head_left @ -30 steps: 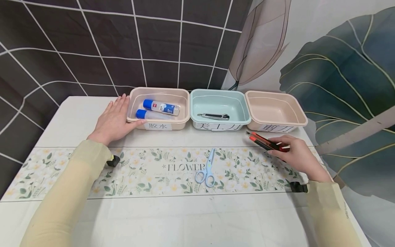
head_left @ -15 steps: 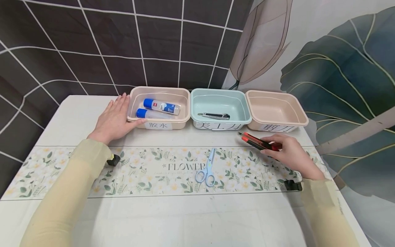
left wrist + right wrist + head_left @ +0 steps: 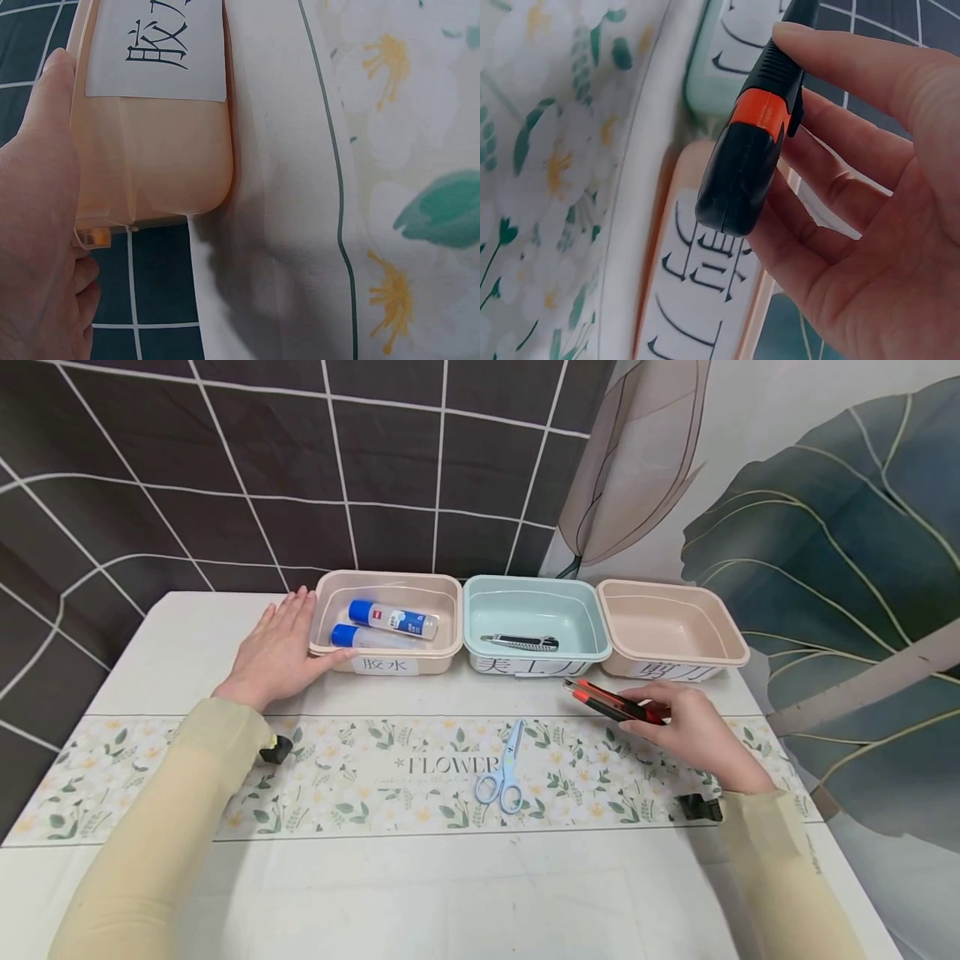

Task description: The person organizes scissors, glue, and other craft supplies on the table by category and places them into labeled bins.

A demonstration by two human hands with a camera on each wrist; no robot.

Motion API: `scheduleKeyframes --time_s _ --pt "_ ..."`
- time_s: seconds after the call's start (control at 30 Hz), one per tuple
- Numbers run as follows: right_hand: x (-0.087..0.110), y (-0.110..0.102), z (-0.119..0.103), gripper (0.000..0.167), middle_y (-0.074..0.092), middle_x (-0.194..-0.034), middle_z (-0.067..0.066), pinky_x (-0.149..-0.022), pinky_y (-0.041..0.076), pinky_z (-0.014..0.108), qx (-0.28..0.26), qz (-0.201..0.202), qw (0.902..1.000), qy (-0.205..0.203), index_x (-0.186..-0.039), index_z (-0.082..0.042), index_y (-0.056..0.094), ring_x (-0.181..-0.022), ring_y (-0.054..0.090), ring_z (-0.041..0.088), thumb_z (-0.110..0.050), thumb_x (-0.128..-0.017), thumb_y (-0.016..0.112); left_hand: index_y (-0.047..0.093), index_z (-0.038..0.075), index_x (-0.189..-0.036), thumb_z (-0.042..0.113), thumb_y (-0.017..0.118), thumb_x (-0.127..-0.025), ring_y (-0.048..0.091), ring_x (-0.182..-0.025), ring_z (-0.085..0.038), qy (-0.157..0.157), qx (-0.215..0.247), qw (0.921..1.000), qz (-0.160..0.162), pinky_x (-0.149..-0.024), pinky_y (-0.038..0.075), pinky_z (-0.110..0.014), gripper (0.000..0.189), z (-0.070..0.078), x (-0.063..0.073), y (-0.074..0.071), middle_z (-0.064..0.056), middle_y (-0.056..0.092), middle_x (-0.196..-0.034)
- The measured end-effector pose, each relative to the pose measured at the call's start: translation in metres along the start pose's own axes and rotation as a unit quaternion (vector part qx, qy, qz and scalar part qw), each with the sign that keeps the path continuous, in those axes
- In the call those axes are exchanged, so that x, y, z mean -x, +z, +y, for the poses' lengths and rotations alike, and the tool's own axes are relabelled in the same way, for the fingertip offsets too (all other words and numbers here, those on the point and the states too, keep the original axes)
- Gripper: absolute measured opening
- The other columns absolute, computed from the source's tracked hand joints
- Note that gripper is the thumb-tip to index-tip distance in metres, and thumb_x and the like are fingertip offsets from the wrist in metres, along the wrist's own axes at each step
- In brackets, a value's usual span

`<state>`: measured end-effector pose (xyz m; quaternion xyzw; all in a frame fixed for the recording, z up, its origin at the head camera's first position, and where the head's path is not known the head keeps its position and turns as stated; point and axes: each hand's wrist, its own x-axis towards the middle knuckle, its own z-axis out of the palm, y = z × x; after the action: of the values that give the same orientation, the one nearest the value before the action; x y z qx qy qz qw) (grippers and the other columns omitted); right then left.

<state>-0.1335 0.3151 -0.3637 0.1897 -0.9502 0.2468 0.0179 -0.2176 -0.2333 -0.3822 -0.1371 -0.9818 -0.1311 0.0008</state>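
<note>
My left hand point(image 3: 272, 652) rests against the left side of a peach bin point(image 3: 450, 653), its fingers straight and its thumb at the front rim. Two blue-capped glue bottles point(image 3: 393, 619) lie in that bin. My right hand point(image 3: 693, 731) pinches a black and orange-red utility knife point(image 3: 611, 700) between thumb and fingers. The knife is above the table, in front of the blue bin point(image 3: 600, 647), its tip pointing left. A smaller grey and black utility knife point(image 3: 520, 642) lies inside the blue bin. Light-blue scissors point(image 3: 506, 768) lie on the floral strip, blades pointing away.
Another peach bin point(image 3: 675, 662) stands at the right end of the row. White labels with Chinese writing are on the bins' fronts. The white table point(image 3: 450, 893) has a printed flower band. A dark grid-patterned cloth point(image 3: 382, 460) hangs behind.
My right hand has moved left with the utility knife, from in front of the right peach bin toward the blue bin. The left hand, bins and scissors have stayed in place.
</note>
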Motion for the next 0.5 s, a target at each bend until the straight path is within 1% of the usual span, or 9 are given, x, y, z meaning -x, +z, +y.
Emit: scheduleKeyframes --time_s 0.17,0.37,0.5 --pt "-0.002 0.0 -0.009 0.039 0.068 -0.109 0.008 -0.071 0.054 0.041 -0.008 -0.005 0.9999 -0.006 -0.121 -0.008 0.074 -0.085 0.061 0.02 -0.01 -0.084 0.085 0.003 -0.008 -0.159 0.076 0.043 -0.094 0.004 -0.153 -0.04 0.0 0.0 1.0 -0.002 -0.123 -0.004 -0.047 0.113 0.0 0.0 0.0 -0.027 0.004 -0.166" --pt "-0.006 -0.001 -0.02 0.041 0.066 -0.102 0.004 -0.07 0.051 0.041 -0.014 -0.004 0.9998 -0.009 -0.124 -0.01 0.072 -0.083 0.061 0.019 -0.009 -0.085 0.084 0.003 -0.008 -0.159 0.075 0.043 -0.094 0.004 -0.153 -0.04 -0.001 0.0 1.0 -0.003 -0.123 -0.004 -0.047 0.113 0.0 0.001 0.0 -0.027 0.003 -0.166" --pt "-0.011 -0.001 -0.025 0.042 0.066 -0.103 0.003 -0.072 0.051 0.04 -0.016 -0.002 0.9997 -0.016 -0.124 -0.01 0.072 -0.086 0.061 0.019 -0.009 -0.084 0.085 0.003 -0.008 -0.159 0.076 0.043 -0.094 0.004 -0.153 -0.04 -0.001 0.002 1.0 -0.003 -0.123 -0.005 -0.047 0.113 0.0 0.0 0.0 -0.027 0.003 -0.166"
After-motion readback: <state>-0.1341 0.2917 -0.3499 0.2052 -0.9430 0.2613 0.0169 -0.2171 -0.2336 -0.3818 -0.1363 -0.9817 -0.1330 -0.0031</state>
